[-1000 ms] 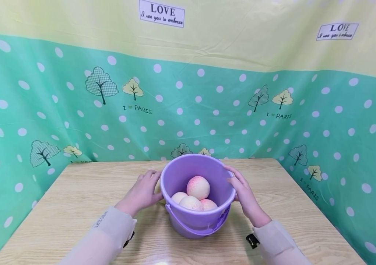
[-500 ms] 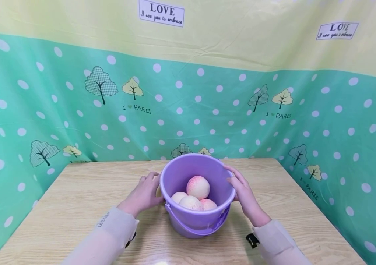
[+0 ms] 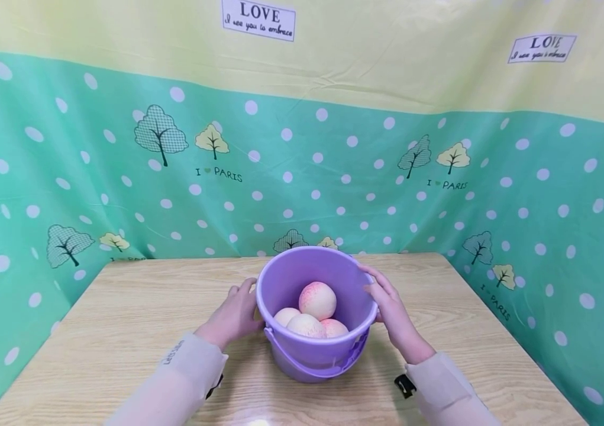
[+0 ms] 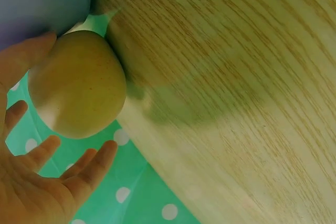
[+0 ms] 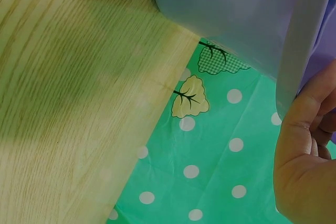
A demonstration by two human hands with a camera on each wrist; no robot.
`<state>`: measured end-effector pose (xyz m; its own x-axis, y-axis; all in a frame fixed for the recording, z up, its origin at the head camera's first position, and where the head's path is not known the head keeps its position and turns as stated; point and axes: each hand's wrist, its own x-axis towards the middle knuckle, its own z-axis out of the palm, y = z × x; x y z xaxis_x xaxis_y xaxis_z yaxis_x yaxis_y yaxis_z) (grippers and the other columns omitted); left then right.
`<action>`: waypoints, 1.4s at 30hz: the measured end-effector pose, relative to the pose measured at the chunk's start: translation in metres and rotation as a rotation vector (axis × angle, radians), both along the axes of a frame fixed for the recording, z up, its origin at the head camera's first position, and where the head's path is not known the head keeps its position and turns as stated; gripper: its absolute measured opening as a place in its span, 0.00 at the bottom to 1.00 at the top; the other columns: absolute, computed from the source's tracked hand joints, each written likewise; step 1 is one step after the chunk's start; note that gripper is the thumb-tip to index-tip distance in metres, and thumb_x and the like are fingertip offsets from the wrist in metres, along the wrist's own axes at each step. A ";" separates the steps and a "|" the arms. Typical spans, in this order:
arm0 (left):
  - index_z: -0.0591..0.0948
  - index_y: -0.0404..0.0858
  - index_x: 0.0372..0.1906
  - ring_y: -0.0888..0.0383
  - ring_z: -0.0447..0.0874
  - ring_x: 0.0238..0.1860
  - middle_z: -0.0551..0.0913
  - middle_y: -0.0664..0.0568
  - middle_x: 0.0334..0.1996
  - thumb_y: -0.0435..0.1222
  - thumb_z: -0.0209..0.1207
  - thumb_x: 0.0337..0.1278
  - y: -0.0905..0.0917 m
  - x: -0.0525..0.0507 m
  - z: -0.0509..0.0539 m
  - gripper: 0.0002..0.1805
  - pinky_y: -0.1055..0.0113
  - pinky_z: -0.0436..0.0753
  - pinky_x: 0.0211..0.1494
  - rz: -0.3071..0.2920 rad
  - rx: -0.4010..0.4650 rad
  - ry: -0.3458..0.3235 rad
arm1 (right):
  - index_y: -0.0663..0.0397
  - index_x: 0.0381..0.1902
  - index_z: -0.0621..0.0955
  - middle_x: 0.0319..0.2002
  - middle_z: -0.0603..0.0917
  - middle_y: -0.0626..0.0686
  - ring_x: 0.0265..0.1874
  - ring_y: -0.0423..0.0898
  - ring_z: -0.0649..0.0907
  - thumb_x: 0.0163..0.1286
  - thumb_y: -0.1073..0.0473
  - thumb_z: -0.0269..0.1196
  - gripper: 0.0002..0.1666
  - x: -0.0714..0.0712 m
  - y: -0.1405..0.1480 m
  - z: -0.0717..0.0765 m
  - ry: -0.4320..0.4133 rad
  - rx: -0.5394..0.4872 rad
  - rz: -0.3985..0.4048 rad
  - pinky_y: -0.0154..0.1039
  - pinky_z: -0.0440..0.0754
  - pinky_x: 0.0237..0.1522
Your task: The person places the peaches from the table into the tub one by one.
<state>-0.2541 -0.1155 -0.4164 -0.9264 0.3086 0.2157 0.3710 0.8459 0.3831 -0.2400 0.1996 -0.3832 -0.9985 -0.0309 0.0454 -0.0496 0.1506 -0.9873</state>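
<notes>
A purple bucket (image 3: 302, 355) stands on the wooden table, its handle hanging down in front. Inside lie several peaches (image 3: 317, 300), cream with pink blush. My right hand (image 3: 394, 313) grips the bucket's right rim, fingers hooked over it; the right wrist view has this hand (image 5: 310, 166) at the rim too. On the other side, my left hand (image 3: 232, 313) is beside the bucket's wall. The left wrist view shows another peach (image 4: 79, 85) outside, next to the bucket. The left hand (image 4: 42, 187) spreads its fingers around it with a gap, thumb near the bucket and fruit.
The light wooden table (image 3: 136, 331) extends on both sides of the bucket. A green and yellow curtain (image 3: 280, 148) with dots and printed trees hangs behind and along both sides. A black strap (image 3: 405, 386) shows at the right wrist.
My left hand has shifted slightly to the right, closer to the bucket. The right hand, the bucket and the peaches inside have stayed put.
</notes>
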 end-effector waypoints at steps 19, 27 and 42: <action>0.70 0.36 0.70 0.42 0.71 0.55 0.69 0.39 0.69 0.36 0.72 0.44 0.007 -0.006 -0.012 0.43 0.49 0.74 0.58 0.000 0.030 -0.026 | 0.38 0.68 0.71 0.67 0.72 0.59 0.33 0.47 0.82 0.70 0.56 0.51 0.28 0.000 0.000 0.000 -0.005 -0.003 0.007 0.38 0.81 0.26; 0.62 0.35 0.74 0.40 0.70 0.66 0.70 0.38 0.68 0.32 0.74 0.39 0.010 -0.010 -0.015 0.51 0.38 0.62 0.71 -0.031 0.125 -0.032 | 0.38 0.68 0.71 0.68 0.71 0.58 0.34 0.47 0.82 0.70 0.56 0.51 0.28 0.000 0.001 0.000 -0.005 -0.004 0.005 0.38 0.81 0.26; 0.60 0.45 0.75 0.51 0.73 0.64 0.73 0.49 0.67 0.27 0.66 0.42 0.014 -0.016 -0.019 0.49 0.40 0.64 0.65 -0.111 0.247 -0.002 | 0.40 0.69 0.71 0.67 0.71 0.59 0.33 0.47 0.82 0.70 0.57 0.51 0.29 -0.002 0.001 -0.002 0.000 -0.007 -0.008 0.39 0.82 0.27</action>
<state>-0.2699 -0.1011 -0.4353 -0.8905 0.3463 0.2951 0.4549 0.6809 0.5739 -0.2418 0.2001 -0.3855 -0.9987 -0.0225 0.0454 -0.0482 0.1441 -0.9884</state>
